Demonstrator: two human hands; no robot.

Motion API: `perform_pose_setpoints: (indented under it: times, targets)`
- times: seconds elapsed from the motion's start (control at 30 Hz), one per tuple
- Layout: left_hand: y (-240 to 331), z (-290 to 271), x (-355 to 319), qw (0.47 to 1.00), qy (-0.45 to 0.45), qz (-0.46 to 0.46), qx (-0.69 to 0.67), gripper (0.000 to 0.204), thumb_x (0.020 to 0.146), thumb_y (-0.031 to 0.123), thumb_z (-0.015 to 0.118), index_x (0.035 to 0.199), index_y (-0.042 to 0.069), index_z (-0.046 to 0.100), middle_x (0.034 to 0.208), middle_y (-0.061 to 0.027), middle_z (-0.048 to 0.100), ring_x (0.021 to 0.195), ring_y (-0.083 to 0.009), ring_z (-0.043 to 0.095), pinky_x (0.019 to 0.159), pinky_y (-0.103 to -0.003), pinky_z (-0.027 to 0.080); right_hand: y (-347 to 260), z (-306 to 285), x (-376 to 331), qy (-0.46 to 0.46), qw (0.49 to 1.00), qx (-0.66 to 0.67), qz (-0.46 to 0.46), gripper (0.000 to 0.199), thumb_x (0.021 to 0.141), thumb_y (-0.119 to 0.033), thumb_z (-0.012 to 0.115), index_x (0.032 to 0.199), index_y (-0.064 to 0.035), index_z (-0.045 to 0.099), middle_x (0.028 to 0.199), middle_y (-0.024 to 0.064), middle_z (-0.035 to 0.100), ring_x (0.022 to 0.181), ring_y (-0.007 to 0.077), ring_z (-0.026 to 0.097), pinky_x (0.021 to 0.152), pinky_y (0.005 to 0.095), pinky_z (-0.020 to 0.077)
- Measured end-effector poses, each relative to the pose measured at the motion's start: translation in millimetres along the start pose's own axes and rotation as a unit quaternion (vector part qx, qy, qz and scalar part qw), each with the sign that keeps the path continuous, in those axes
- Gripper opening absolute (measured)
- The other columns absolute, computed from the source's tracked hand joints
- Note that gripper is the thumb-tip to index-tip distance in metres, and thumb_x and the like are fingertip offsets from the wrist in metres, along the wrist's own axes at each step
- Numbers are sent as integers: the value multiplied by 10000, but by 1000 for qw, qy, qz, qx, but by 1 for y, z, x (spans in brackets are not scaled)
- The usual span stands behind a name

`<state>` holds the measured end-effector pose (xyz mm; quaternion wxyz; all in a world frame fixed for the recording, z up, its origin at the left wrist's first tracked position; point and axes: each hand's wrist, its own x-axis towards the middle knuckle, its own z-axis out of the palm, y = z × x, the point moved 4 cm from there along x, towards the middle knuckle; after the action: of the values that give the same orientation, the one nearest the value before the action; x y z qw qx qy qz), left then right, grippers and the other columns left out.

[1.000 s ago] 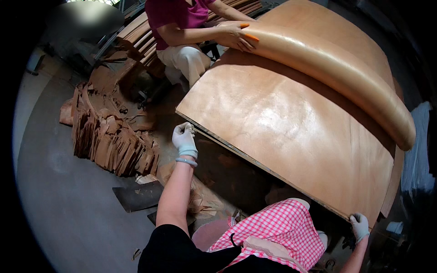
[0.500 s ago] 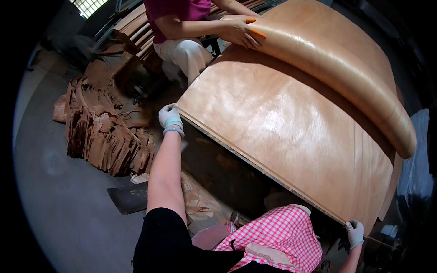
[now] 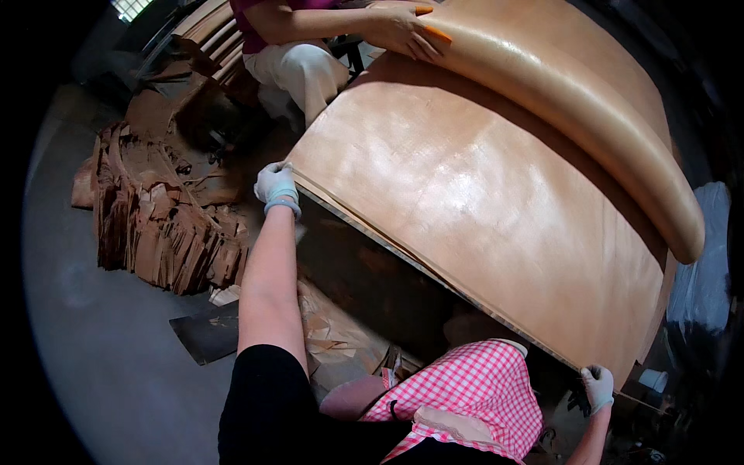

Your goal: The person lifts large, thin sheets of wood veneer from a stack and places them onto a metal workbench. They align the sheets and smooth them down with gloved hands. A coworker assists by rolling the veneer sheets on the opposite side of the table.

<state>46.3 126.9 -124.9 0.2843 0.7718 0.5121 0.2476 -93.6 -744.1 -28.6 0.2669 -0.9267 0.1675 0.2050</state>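
A broad, thin wood veneer sheet (image 3: pixel 434 186) lies over a stack, its far part curled into a thick roll (image 3: pixel 558 101). My left hand (image 3: pixel 277 184), in a whitish glove, is closed on the sheet's near left corner. At the near right corner, my gloved right hand (image 3: pixel 597 387) pinches the edge. Between my hands the sheet's near edge bows slightly, with a thin dark gap at the layers below. Another person's hand (image 3: pixel 404 32), with orange finger covers, rests on the left end of the roll.
A ragged pile of brown veneer scraps (image 3: pixel 155 225) stands on the floor at left. Near it lies a dark flat panel (image 3: pixel 203 333). The co-worker's knee (image 3: pixel 306 74) is beside the stack's far left edge. Clear plastic wrapping (image 3: pixel 701 263) hangs at right.
The whole view has shifted a little, so things sit slightly further left and higher. Both my hands keep their hold on the sheet's corners, and its near edge now bows more.
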Motion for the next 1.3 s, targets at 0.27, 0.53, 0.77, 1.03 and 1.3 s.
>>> perform_pose_setpoints:
  times: [0.27,0.53,0.77,1.03,1.3]
  targets:
    - [9,0,2,997,-43,50,50,285,803,305,690,1003,105,722,1000,-105,712,907,-225,663,854,-348,500,-12,2,4,-31,996,-79,9,263,850,-193,625,925,56,663,776,163,680,721,209,646,695,359,492]
    - [-27,10,41,994,31,-48,90,954,592,480,857,1341,53,449,1318,-231,510,1234,-365,485,1045,-429,411,7,6,24,52,995,-77,39,315,790,-283,708,836,22,645,714,124,637,659,182,575,646,344,470]
    - [-34,12,50,991,0,-57,119,1017,602,558,822,1380,41,421,1388,-193,470,1256,-338,469,1060,-411,388,1,15,35,21,986,-125,109,411,743,-389,735,853,1,669,838,194,681,821,312,661,744,387,498]
    - [63,-26,-32,939,182,108,271,809,749,585,658,1345,71,471,1347,-205,477,1223,-339,483,1013,-433,385,3,26,43,-14,988,-109,108,424,751,-390,726,933,-12,667,923,202,679,892,331,651,792,401,497]
    - [191,27,-543,704,-358,613,19,710,835,258,605,1419,-32,322,1469,-268,307,1375,-416,261,1155,-492,174,-5,23,37,-38,989,-106,97,478,772,-421,681,1051,-34,680,1092,192,655,1026,344,630,862,435,509]
